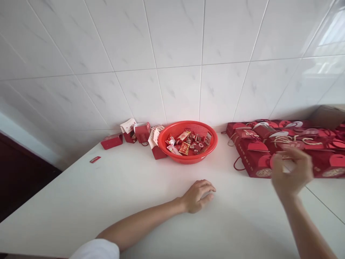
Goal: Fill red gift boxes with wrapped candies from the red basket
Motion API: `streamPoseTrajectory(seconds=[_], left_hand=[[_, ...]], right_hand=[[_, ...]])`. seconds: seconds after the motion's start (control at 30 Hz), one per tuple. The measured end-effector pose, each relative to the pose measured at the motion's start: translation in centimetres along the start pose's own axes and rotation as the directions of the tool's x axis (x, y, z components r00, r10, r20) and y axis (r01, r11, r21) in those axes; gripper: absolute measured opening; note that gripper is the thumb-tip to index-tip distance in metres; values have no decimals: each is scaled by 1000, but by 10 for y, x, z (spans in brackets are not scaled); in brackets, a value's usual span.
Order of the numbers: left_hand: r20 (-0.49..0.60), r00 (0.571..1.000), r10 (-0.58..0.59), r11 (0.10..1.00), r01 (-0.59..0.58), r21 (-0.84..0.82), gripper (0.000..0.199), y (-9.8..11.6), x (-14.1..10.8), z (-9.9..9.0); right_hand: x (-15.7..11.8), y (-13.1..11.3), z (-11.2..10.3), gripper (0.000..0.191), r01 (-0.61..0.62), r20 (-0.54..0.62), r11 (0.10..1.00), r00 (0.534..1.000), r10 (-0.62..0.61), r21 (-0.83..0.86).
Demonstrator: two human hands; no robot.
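Note:
My left hand [198, 196] rests on the white tabletop, its fingers loosely bent and apart with nothing in them. Behind it stands a red plastic basket [188, 159] with small wrapped sweets [184, 148] inside. On the right, my right hand [292, 171] is raised in front of several red gift boxes [256, 158] with cord handles. Its fingers curl toward the thumb. Motion smears them, so whether they hold anything or touch a box cannot be made out.
Left of the basket, several small red and white cartons [142, 133] stand against the tiled wall [178, 90]. A small red box [111, 141] and a flat red packet [95, 159] lie farther left. At the far right sits a brownish box [327, 116].

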State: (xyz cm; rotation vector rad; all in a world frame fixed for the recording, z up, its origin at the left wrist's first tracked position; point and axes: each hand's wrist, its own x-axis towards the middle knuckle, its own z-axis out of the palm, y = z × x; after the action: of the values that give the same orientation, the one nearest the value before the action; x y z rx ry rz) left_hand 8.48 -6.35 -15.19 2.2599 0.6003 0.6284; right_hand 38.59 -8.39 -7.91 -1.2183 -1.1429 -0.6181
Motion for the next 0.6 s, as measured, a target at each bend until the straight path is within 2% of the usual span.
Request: streamPoseTrajectory(seconds=[0.07,0.13,0.2,0.3,0.33,0.37,0.4,0.43,0.47,0.5,0.53,0.57,0.6], left_hand=[[25,1000,11,1000,-11,7,33,0,-2,-2],[87,995,39,999,-41,19,32,2,-8,-9],[188,979,81,995,-89,34,31,9,-16,-23],[351,926,140,985,-165,44,22,32,-26,-64],[388,909,150,982,-184,50,18,41,-26,-85],[371,917,146,979,-188,79,18,51,-25,-108],[322,940,116,978,-165,129,21,59,-21,-134],[229,971,64,974,-111,197,25,64,-17,-162],[63,998,-3,964,-14,267,27,65,-11,-191],[-118,991,-57,942,93,322,29,62,-5,-220],[-288,953,-96,910,201,364,31,54,1,-248],[-443,884,-146,856,337,391,34,41,7,-273],[-563,796,-220,782,490,386,36,26,12,-295]], right_hand=[[-20,-45,13,11,111,135,987,983,-126,119],[-44,-80,21,19,183,329,942,904,-274,280],[-70,-101,23,25,172,457,889,807,-374,423],[-102,-112,23,29,98,552,833,706,-444,544],[-109,-112,23,28,77,577,828,681,-450,555],[-114,-112,23,28,58,601,830,662,-448,554],[-116,-111,24,27,41,621,837,651,-436,545],[-118,-110,25,26,28,634,846,648,-421,532],[-118,-109,27,26,17,644,857,652,-400,515],[-117,-108,28,25,8,648,868,661,-378,497],[-117,-107,29,25,2,650,877,670,-358,480],[-117,-106,31,26,0,649,885,680,-341,465],[-117,-104,32,26,1,649,891,685,-331,453]])
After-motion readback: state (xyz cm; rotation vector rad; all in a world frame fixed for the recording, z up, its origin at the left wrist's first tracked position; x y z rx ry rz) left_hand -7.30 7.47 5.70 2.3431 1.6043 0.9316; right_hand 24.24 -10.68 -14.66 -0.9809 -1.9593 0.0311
